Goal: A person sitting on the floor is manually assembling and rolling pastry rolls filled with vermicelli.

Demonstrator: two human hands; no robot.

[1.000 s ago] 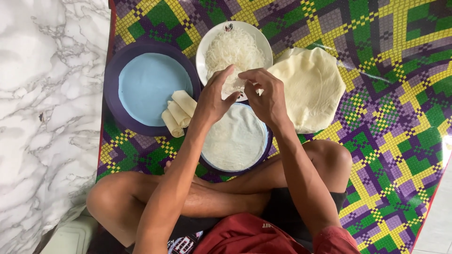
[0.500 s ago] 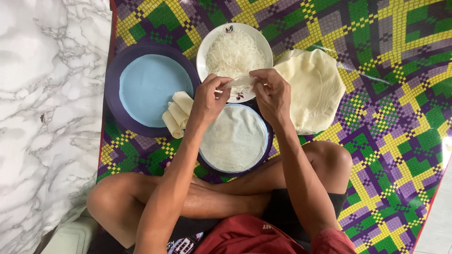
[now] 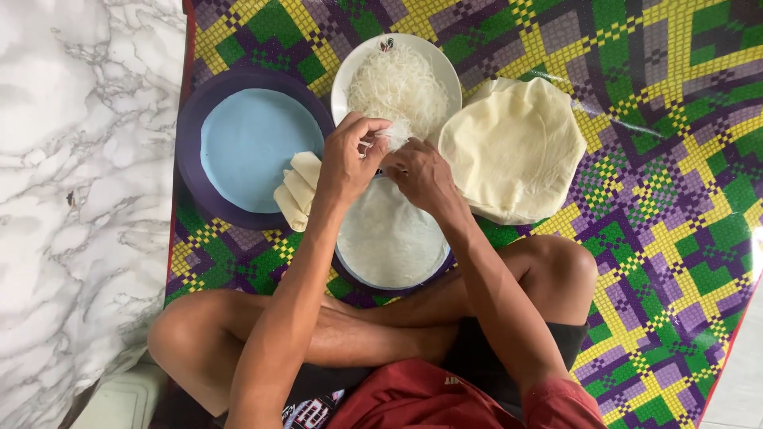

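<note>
Both hands, left hand (image 3: 347,159) and right hand (image 3: 420,171), pinch a tuft of noodles (image 3: 395,133): light, soft, easily torn, best pinched loosely at the clump's edge.

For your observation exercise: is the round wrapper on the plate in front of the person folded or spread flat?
Spread flat. The wrapper lies open across its plate, with no fold visible. Both hands cover its far edge.
</note>
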